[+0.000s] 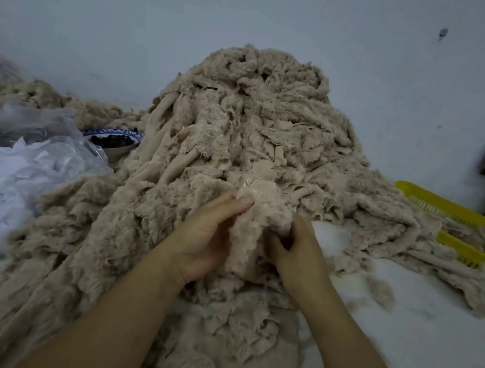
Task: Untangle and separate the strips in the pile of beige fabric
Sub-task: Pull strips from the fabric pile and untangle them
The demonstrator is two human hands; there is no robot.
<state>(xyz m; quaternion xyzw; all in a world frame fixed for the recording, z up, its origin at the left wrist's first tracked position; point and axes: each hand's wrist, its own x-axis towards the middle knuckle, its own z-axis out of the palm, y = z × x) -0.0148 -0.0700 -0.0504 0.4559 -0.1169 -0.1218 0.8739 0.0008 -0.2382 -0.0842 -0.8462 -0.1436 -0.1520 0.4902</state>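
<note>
I see the pile of beige fabric [253, 116] heaped at twelve o'clock from both hands. The left hand [205, 238] pinches a fuzzy strip [247, 243], thumb on top. The right hand [298, 251], at three o'clock of the strip, curls into it; its fingertips are buried, so probably a pinch. A yellow basket [449, 210] lies at two o'clock.

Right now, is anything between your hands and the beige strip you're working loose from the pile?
Nothing visible: the left hand and right hand both grip the fuzzy beige strip directly. Its upper end runs into the fabric pile, where neighbouring strips seem to overlap it, so it may snag.
</note>
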